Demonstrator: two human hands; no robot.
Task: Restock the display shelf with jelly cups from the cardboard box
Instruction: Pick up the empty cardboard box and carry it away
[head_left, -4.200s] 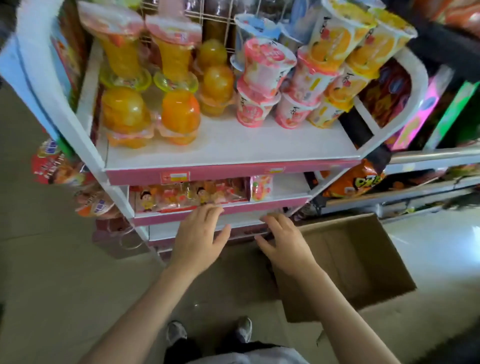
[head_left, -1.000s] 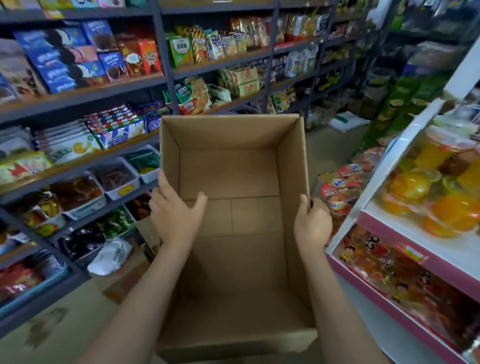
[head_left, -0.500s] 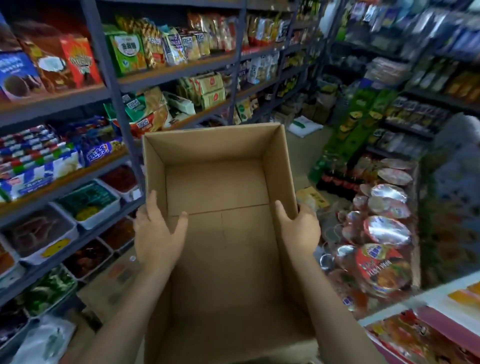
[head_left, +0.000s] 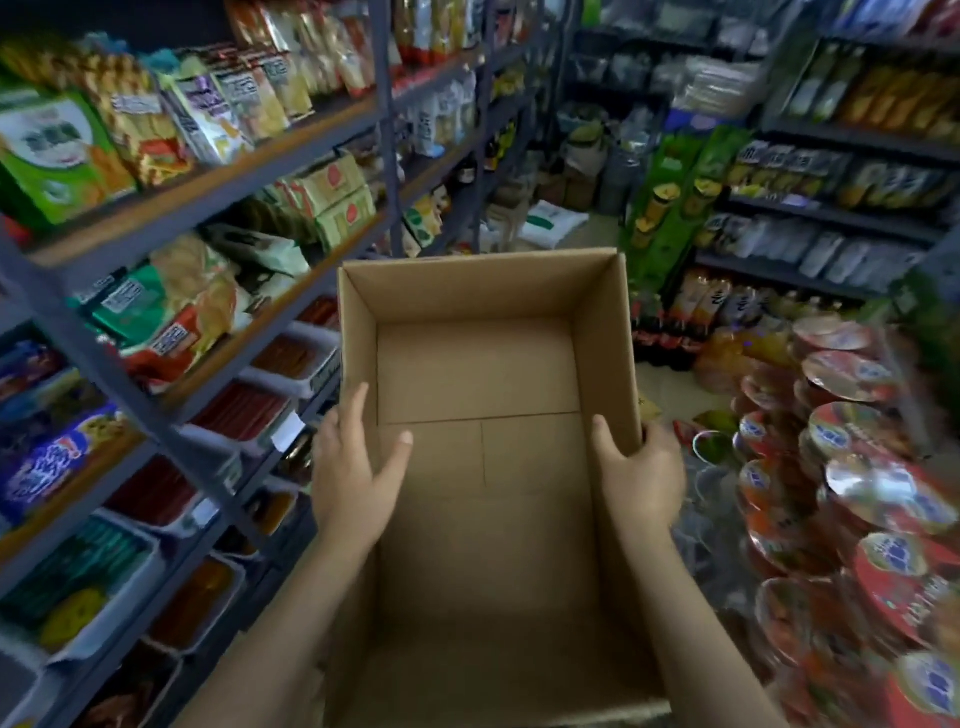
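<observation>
I hold the cardboard box (head_left: 478, 291) up in front of me, open side up, and nothing lies inside it. My left hand (head_left: 353, 478) grips its left wall, thumb inside and fingers along the outside. On the right wall, my right hand (head_left: 641, 475) has its thumb inside and its fingers curled round the outer face. Neither the display shelf nor any jelly cup is in view.
Dark metal shelves (head_left: 218, 374) packed with snack bags and trays run close along the left. Stacked instant noodle bowls (head_left: 857, 467) crowd the right. Bottles (head_left: 670, 332) stand on the floor beyond the box, and a white bag (head_left: 550, 223) lies farther down the narrow aisle.
The box, on the floor 4.2 s ago, is now held in both hands. Over the last second the view swung away from the jelly shelf, which has left the frame.
</observation>
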